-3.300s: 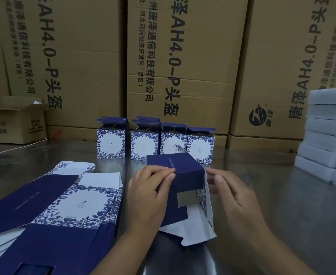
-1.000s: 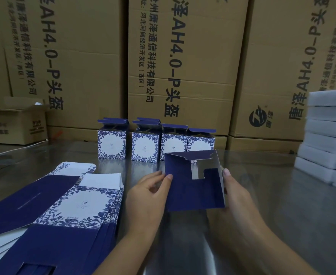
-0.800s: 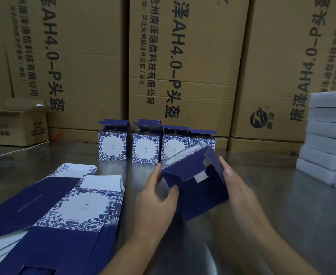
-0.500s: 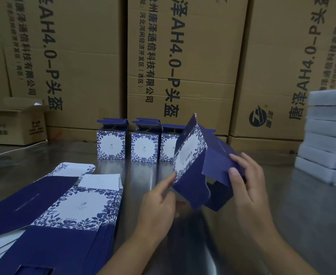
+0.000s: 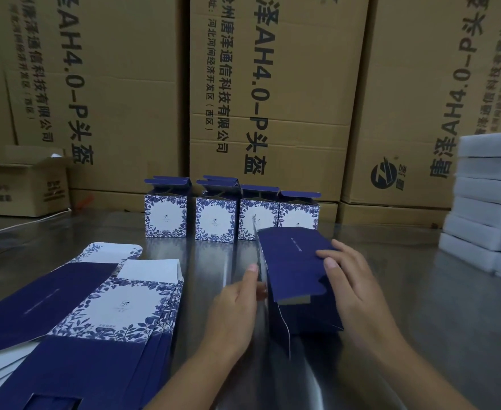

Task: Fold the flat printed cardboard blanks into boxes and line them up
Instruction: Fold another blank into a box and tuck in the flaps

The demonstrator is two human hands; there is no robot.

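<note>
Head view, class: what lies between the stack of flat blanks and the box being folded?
In the head view, the left hand, against the box's left side, and a strip of bare table beside the blanks.
</note>
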